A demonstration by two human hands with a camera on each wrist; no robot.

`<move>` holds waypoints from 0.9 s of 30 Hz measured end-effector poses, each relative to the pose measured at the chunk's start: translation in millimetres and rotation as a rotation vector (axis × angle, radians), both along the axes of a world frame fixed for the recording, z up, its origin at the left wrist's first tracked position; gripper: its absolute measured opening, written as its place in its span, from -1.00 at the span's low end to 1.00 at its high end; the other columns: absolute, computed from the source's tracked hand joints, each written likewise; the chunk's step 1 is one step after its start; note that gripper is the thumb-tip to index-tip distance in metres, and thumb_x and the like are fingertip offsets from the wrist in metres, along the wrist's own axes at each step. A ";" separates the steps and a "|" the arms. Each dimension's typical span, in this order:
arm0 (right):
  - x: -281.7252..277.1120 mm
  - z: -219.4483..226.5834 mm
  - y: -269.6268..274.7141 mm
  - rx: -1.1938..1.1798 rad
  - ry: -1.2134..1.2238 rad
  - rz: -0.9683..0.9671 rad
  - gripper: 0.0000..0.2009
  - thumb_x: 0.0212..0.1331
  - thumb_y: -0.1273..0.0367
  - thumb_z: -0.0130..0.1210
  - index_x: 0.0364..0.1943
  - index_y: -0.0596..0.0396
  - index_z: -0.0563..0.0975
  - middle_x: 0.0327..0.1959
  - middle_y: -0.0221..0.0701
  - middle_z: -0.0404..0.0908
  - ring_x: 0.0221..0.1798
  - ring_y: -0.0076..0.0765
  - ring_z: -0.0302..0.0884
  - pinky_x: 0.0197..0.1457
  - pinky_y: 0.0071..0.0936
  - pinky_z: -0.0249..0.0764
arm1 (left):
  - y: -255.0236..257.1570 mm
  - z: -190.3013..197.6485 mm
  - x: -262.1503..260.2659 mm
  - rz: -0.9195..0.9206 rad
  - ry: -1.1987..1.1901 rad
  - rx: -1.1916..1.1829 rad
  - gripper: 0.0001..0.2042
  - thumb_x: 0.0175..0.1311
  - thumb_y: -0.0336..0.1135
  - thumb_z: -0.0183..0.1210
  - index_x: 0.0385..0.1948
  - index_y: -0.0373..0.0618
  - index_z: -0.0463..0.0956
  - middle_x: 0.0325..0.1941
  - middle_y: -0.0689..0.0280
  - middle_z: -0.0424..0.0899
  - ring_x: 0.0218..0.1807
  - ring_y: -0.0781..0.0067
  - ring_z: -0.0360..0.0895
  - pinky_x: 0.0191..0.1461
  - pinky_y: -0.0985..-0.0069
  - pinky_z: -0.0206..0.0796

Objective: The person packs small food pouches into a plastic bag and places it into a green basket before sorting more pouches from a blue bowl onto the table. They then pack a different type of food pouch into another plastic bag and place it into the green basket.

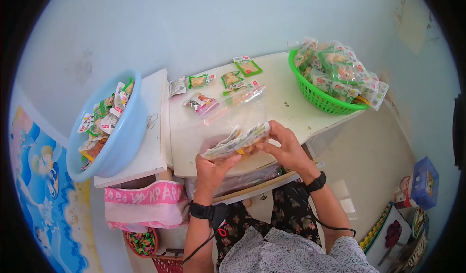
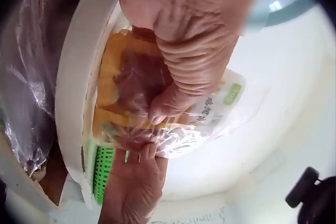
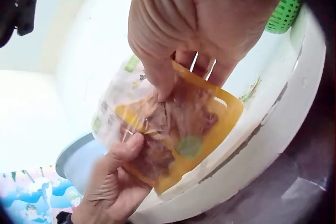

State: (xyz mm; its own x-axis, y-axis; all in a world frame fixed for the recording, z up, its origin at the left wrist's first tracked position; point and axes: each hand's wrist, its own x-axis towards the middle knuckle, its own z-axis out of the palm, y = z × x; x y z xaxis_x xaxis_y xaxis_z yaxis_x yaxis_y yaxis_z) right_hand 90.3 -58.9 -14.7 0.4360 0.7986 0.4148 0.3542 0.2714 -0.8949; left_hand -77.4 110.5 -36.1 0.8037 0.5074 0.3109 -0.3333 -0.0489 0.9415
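2 hands, the left hand [image 1: 212,173] and the right hand [image 1: 287,151], are clamped on opposite sides of the clear bag [image 1: 245,109], the packets [image 1: 237,145] between them. Both wrist views show an orange-bordered face and brown contents; only the head view shows the bag's pinkish top strip. The table [image 1: 286,112] edge runs nearer the person; bare top separates the right hand from the green basket [image 1: 324,99].

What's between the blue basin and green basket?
Head view: loose snack packets on the white table, and nearer the person, a clear bag gripped by the left hand and right hand.
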 end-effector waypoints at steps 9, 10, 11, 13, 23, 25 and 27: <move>2.1 18.9 4.8 -0.020 0.055 -0.001 -0.42 0.18 0.46 0.38 0.32 0.12 0.45 0.17 -0.33 0.62 0.18 -0.39 0.57 0.39 -0.28 0.44 | 3.9 14.6 4.6 -0.064 -0.058 0.007 -0.22 0.10 -0.62 0.44 0.42 -0.35 0.25 0.30 0.13 0.58 0.25 0.39 0.57 0.27 0.42 0.49; 1.5 25.1 5.2 -0.041 0.076 0.029 -0.42 0.18 0.46 0.38 0.32 0.11 0.47 0.17 -0.34 0.63 0.18 -0.40 0.57 0.36 -0.29 0.46 | 4.4 19.2 6.5 -0.062 -0.065 0.030 -0.22 0.10 -0.61 0.44 0.42 -0.35 0.26 0.29 0.13 0.59 0.26 0.39 0.56 0.27 0.43 0.48; 2.8 33.0 6.4 -0.059 0.093 0.057 -0.43 0.18 0.45 0.38 0.32 0.10 0.48 0.16 -0.34 0.63 0.18 -0.41 0.57 0.34 -0.30 0.48 | 4.7 23.7 8.5 -0.063 -0.076 0.056 -0.23 0.10 -0.61 0.44 0.42 -0.34 0.27 0.29 0.13 0.59 0.26 0.40 0.56 0.28 0.44 0.47; 8.7 38.9 11.6 -0.077 0.078 0.088 -0.49 0.19 0.45 0.38 0.26 0.09 0.53 0.10 -0.37 0.67 0.15 -0.45 0.58 0.27 -0.35 0.52 | 5.2 30.7 9.0 -0.036 -0.029 0.064 -0.33 0.13 -0.59 0.44 0.34 -0.33 0.39 0.20 0.17 0.65 0.18 0.46 0.59 0.22 0.49 0.49; 26.7 33.8 31.7 -0.098 0.095 -0.043 -0.84 0.29 0.44 0.32 -0.09 0.15 0.71 -0.16 -0.54 0.75 -0.10 -0.69 0.60 0.00 -0.61 0.53 | 14.8 52.8 27.5 0.144 -0.028 0.073 -0.75 0.26 -0.48 0.39 -0.03 -0.25 0.71 -0.12 0.34 0.78 -0.10 0.66 0.62 -0.01 0.61 0.49; 30.6 39.7 34.1 -0.095 0.083 -0.041 -0.84 0.31 0.43 0.31 -0.08 0.15 0.71 -0.15 -0.51 0.76 -0.09 -0.67 0.61 0.01 -0.59 0.53 | 15.0 60.6 27.7 0.160 -0.030 0.094 -0.77 0.29 -0.47 0.36 -0.03 -0.24 0.72 -0.11 0.32 0.79 -0.09 0.63 0.63 0.03 0.60 0.48; 27.4 45.4 30.2 -0.028 0.148 0.012 -0.84 0.34 0.42 0.28 -0.07 0.15 0.70 -0.15 -0.47 0.77 -0.08 -0.64 0.63 0.03 -0.57 0.53 | 17.0 68.0 28.4 0.163 -0.054 0.115 -0.79 0.32 -0.46 0.34 -0.04 -0.24 0.72 -0.11 0.30 0.80 -0.08 0.61 0.64 0.08 0.59 0.46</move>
